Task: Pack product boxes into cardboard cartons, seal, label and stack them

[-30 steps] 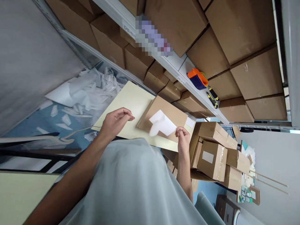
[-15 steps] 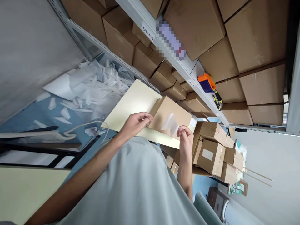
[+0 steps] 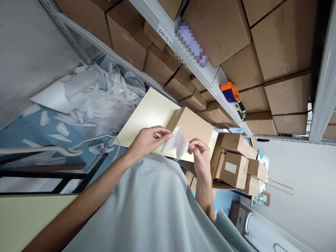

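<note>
A small, thin, whitish translucent sheet (image 3: 180,141) is stretched between my hands, creased down its middle. My left hand (image 3: 148,140) pinches its left corner between thumb and fingers. On the other side, my right hand (image 3: 200,152) grips the right edge with thumb and forefinger. Just behind the sheet, a closed brown cardboard box (image 3: 195,122) sits on a pale yellow tabletop (image 3: 144,113). Neither hand touches the box. Whether the sheet is a bag or a single layer of film I cannot tell.
Shelving (image 3: 199,64) packed with cartons runs along the far side; an orange and blue tape dispenser (image 3: 229,91) and a yellow-black cutter (image 3: 240,111) lie on its edge. White scraps (image 3: 105,91) heap at left. Stacked cartons (image 3: 233,168) stand at right. A pale cord (image 3: 91,138) hangs near the table.
The sheet, earlier hanging from my right hand alone, is now between both hands. My right hand has moved left, and my left fingers have closed on the sheet.
</note>
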